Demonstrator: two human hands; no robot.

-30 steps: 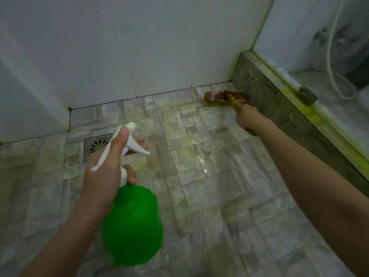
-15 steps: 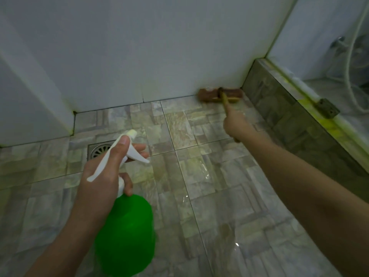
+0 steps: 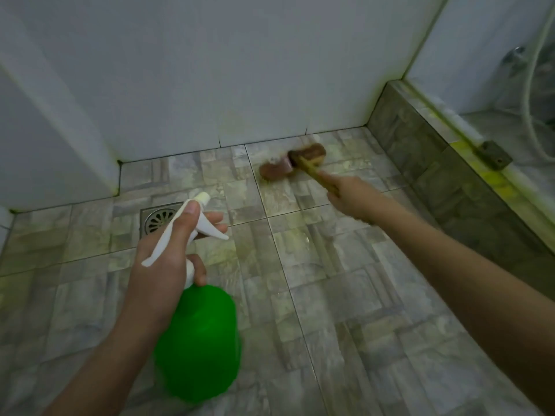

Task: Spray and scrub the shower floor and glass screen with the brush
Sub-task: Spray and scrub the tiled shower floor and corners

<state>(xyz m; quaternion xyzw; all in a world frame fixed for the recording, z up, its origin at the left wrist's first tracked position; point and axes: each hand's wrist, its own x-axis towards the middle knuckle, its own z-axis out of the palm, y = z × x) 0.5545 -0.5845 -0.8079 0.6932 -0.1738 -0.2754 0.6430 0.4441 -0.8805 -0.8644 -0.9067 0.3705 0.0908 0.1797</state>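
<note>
A person's right hand (image 3: 350, 199) grips the handle of a brush (image 3: 292, 165), its blurred head on the tiled shower floor (image 3: 345, 295) by the far wall, while the left hand (image 3: 168, 256) clasps a green spray bottle (image 3: 198, 340) (white trigger head) nearer, beside the floor drain (image 3: 159, 219).

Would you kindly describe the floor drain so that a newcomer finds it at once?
Follow the white back wall down to the tiled floor and look toward its left corner. There, just beyond the left hand holding the green spray bottle, lies the drain: the only square metal grate with radial slots among the stone-patterned tiles.
</note>
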